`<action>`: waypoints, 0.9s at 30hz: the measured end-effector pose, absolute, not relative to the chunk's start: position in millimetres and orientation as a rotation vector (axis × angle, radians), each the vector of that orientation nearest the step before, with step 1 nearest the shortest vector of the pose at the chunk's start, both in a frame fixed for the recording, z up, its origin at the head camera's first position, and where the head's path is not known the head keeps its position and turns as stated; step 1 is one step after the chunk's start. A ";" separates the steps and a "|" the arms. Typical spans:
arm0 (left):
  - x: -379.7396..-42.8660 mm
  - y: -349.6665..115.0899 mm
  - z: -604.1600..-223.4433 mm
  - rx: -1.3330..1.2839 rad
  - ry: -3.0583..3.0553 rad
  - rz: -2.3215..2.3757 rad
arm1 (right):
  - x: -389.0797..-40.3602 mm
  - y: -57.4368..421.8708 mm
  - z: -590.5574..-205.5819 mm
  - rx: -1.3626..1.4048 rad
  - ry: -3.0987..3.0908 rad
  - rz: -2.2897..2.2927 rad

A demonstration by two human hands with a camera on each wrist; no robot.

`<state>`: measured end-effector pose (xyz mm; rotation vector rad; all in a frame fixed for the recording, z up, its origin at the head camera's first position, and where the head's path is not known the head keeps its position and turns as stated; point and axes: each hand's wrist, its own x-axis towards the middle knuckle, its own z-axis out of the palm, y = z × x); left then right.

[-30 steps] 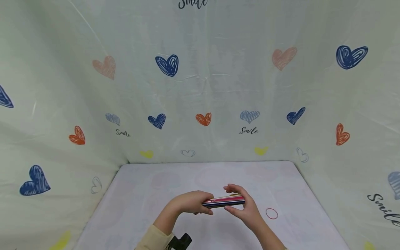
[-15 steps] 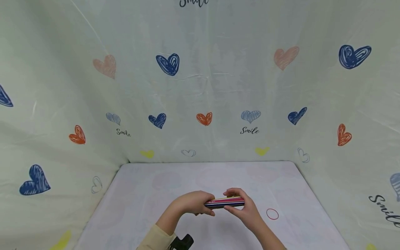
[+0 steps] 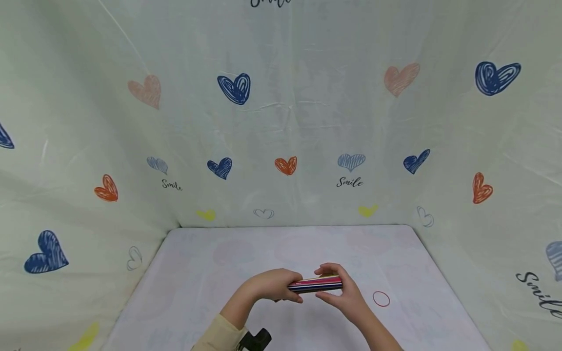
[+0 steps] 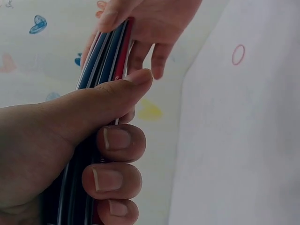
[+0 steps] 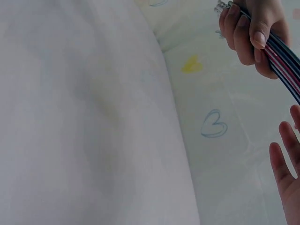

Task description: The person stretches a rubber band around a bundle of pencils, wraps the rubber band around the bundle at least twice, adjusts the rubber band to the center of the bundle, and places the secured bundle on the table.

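My left hand point(image 3: 274, 285) grips a bundle of pencils point(image 3: 316, 284) above the table, its thumb lying along them in the left wrist view. The pencils are dark blue, red and white, with a yellow edge on top. Small pale ends point(image 5: 223, 6) stick out past the left fist in the right wrist view. At the bundle's other end, my right hand point(image 3: 349, 292) stands around it, index finger above and thumb below. Its thumb point(image 4: 110, 18) overlaps the pencil ends in the left wrist view, while other fingers point(image 5: 279, 164) extend fairly straight.
A thin red rubber band point(image 3: 381, 299) lies on the white table point(image 3: 210, 312), right of the right hand. Pale curtains point(image 3: 281, 131) printed with hearts and "Smile" rise behind the table and at both sides. A black device point(image 3: 256, 340) is worn at the left sleeve.
The right hand's fingers have come down slightly closer to the top of the bundle. The bundle now lies a little deeper towards the left hand; otherwise both hands stay in place.
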<state>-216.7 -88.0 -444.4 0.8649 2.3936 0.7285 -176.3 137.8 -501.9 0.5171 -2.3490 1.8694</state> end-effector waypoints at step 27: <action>-214.7 -86.4 -452.2 0.820 2.372 0.749 | -178.0 157.6 -516.1 0.724 -2.337 1.848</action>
